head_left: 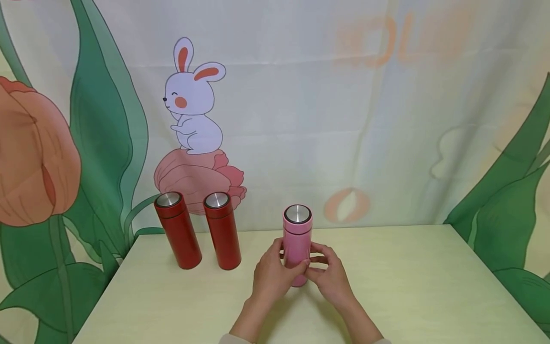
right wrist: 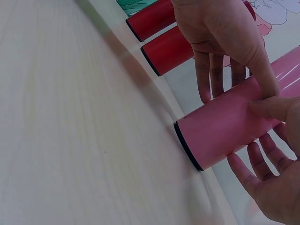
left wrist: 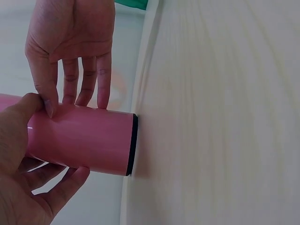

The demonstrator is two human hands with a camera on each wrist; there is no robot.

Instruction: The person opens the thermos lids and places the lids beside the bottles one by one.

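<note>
A pink thermos bottle (head_left: 296,246) with a steel-topped lid stands upright between both hands, near the middle of the table. The left hand (head_left: 272,276) grips it from the left, thumb across the front. From the right, the right hand (head_left: 332,277) holds it too, its fingers curved along the side and the thumbs close together. The left wrist view shows the bottle's dark base ring (left wrist: 133,145) close to the tabletop; whether they touch, I cannot tell. Two red thermos bottles (head_left: 181,234) (head_left: 224,234) stand upright to the left, apart from the hands.
The pale wooden table (head_left: 412,282) reaches back to a hanging cloth (head_left: 296,119) printed with a rabbit, tulips and leaves. Its back edge lies just behind the bottles. Soft shadows of the arms fall on the tabletop.
</note>
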